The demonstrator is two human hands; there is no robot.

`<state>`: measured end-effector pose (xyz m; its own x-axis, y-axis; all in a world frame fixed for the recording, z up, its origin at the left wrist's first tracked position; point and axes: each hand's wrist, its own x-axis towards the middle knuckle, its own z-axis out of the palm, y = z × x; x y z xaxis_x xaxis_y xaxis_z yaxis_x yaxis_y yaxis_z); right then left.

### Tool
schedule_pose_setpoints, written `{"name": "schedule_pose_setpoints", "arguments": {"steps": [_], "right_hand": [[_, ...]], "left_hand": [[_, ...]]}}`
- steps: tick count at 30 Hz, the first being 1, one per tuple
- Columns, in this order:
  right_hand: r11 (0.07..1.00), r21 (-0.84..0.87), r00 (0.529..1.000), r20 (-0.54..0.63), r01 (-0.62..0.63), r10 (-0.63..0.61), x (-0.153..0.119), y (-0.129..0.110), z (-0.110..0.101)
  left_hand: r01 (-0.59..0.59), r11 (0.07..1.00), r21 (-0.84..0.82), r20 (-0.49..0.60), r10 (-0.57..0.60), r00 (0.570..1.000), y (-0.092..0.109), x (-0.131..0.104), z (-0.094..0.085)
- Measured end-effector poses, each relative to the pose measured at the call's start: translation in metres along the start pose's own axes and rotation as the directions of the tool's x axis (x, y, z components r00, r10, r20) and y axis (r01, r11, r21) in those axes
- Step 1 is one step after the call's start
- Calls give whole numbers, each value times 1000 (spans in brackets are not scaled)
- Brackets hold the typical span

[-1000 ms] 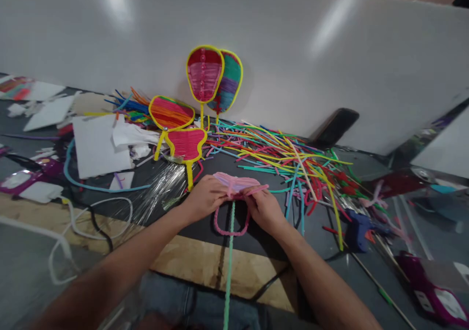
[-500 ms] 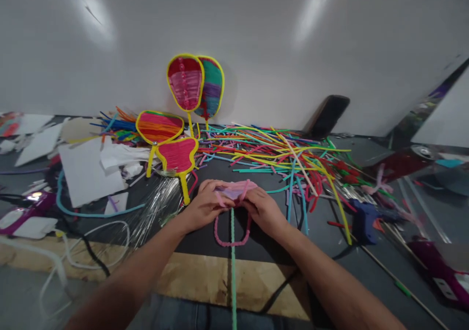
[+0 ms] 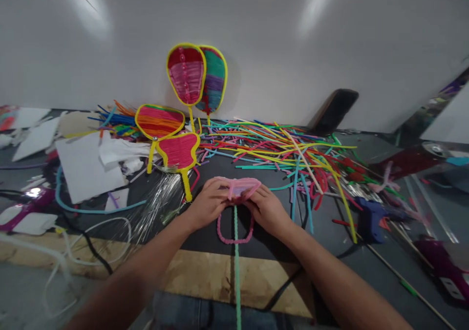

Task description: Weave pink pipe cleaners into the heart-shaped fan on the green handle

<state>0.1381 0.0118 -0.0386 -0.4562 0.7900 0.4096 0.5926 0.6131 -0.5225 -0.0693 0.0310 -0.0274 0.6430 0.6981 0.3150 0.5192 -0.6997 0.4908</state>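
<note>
Both hands grip a pink pipe-cleaner piece [image 3: 242,186] at the table's front, its upper part filled with pink and lilac strands. My left hand [image 3: 210,203] pinches its left side, fingers bent over the edge. On the opposite side, my right hand [image 3: 269,210] is closed, with fingertips partly hidden behind the piece. Below the hands hangs a rounded pink loop [image 3: 234,242]. A twisted mint-green stem [image 3: 237,266] runs from the piece down toward my lap. Just left lies a yellow-edged pink fan shape [image 3: 179,151] with a yellow handle.
Loose pipe cleaners [image 3: 271,144] are heaped behind my hands. Two fan shapes [image 3: 186,73] lean on the wall. A dark phone [image 3: 335,110] stands back right, near a blue glue gun [image 3: 370,220]. White card [image 3: 90,166] and silver tinsel strands [image 3: 159,195] lie left.
The pink piece is tilted a little differently, showing more of its filled face between the hands. Both hands keep their hold. The camera view has shifted slightly.
</note>
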Motion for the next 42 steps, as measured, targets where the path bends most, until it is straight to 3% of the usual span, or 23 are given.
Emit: {"name": "schedule_pose_setpoints", "arguments": {"steps": [13, 21, 24, 28, 37, 42], "right_hand": [[998, -63, 1000, -21, 7, -8, 0, -1, 1], [994, -103, 1000, 22, 22, -20, 2, -7, 2], [995, -102, 1000, 20, -7, 9, 3, -10, 2], [995, -97, 1000, 5, -24, 24, 4, -11, 4], [997, -26, 997, -28, -74, 74, 3, -9, 6], [995, -13, 995, -20, -102, 102, 2, -8, 5]], "left_hand": [[13, 997, -70, -111, -20, 994, 6, 1, 1], [18, 1000, -8, -57, -19, 998, -2, 1, 6], [71, 997, 19, -9, -71, 997, 1, 3, 5], [175, 985, 3, -44, -175, 984, 8, 6, 2], [156, 988, 2, -126, -155, 980, 10, 4, -1], [99, 994, -44, -60, -102, 993, 8, 2, -8]]}}
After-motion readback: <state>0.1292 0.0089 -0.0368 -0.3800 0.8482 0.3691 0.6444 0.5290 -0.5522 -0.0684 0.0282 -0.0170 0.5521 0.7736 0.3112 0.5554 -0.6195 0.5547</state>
